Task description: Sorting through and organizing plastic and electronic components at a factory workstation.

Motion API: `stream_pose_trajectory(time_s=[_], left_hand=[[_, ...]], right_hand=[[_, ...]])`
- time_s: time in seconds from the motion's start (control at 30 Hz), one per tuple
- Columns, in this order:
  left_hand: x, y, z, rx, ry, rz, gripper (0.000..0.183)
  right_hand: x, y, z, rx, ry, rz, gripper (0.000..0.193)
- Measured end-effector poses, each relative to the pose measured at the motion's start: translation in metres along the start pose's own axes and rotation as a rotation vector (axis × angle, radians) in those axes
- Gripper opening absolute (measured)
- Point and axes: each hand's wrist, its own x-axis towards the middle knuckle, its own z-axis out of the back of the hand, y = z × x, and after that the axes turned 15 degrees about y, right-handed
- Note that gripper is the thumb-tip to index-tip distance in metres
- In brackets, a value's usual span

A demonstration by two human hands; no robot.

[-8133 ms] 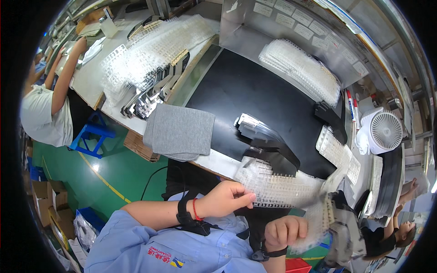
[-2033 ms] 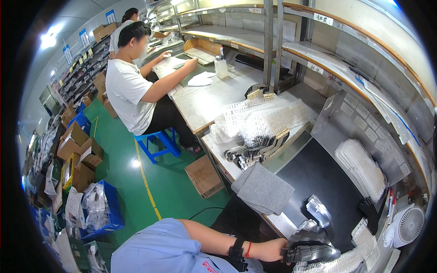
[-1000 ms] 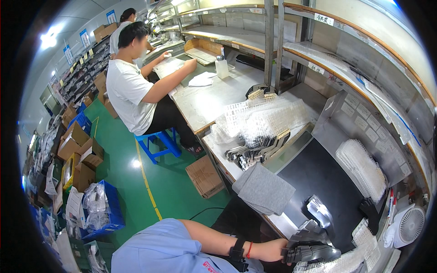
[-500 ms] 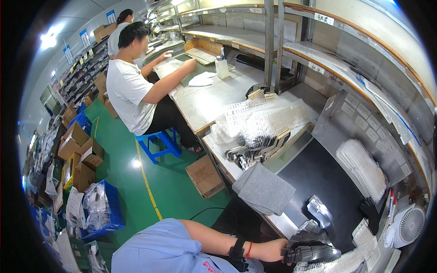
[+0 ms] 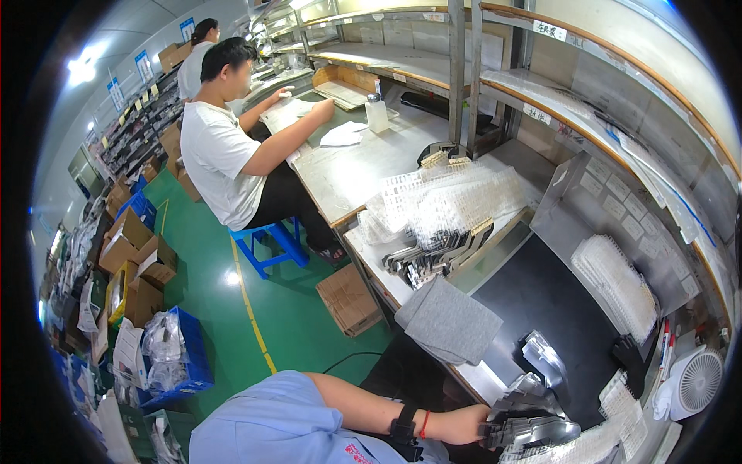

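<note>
Fingers of the left hand (image 5: 457, 425), at the lower right of the frame, are closed on the left end of a bunch of glossy dark strips (image 5: 545, 431); their tips are hidden, so the exact grip cannot be told. The bunch extends from the fingers toward the right, one strip over another, with white perforated sheets (image 5: 568, 453) showing just below it. More dark parts (image 5: 529, 396) lie just above the bunch, and a shiny curved piece (image 5: 547, 362) rests farther up on the black mat (image 5: 533, 298) covering the table (image 5: 481, 379). Near the mat's left edge, up and left of the hand, lies a folded grey cloth (image 5: 448, 321). Toward the right edge of the frame are a neat stack of white sheets (image 5: 614, 282), a black piece (image 5: 627, 354) and a white fan (image 5: 696, 383). Well apart, above the cloth, a heap of translucent sheets (image 5: 456, 205) sits beside a pile of dark parts. At the upper left, a co-worker in a white shirt (image 5: 220, 158) sits on a blue stool (image 5: 270, 247).
</note>
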Motion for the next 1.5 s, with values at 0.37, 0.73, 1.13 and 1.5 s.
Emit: stream_pose_trajectory(time_s=[0.37, 0.73, 1.13, 1.5], left_hand=[[-0.007, -0.024, -0.006, 0.017, -0.037, 0.018, 0.022], [-0.005, -0.016, -0.005, 0.075, -0.068, 0.001, 0.020], [-0.001, -0.011, 0.000, -0.065, 0.026, 0.025, 0.019], [-0.002, -0.008, 0.001, 0.005, -0.005, 0.050, 0.021]], right_hand=[[0.001, 0.005, -0.013, 0.040, 0.072, -0.036, 0.041], [0.007, 0.004, -0.010, 0.057, -0.127, -0.164, 0.045], [0.006, 0.006, -0.025, 0.029, -0.171, -0.108, 0.047], [0.006, 0.004, -0.028, 0.082, -0.175, -0.077, 0.047]])
